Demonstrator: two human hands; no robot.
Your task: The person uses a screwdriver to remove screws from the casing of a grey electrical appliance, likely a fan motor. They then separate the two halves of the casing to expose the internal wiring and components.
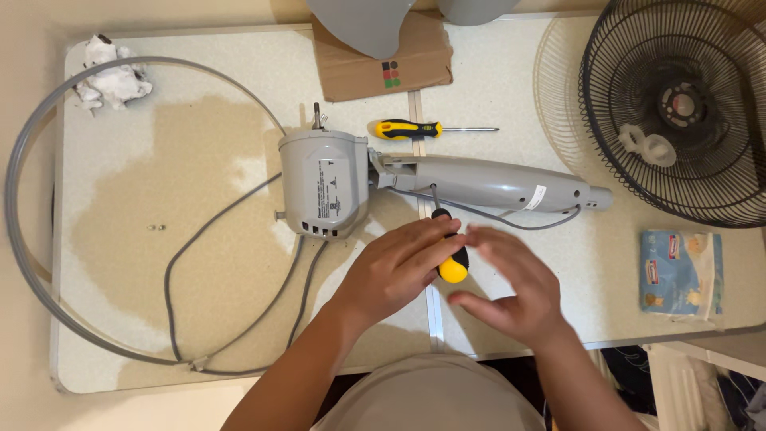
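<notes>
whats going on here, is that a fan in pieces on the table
Yes. A person has a grey fan motor housing and its neck lying on the table. The left hand grips a yellow and black screwdriver, tip set against the neck. The right hand hovers open beside the handle. A second screwdriver lies above, the black grille sits at the right, and a grey ring lies at the left.
</notes>
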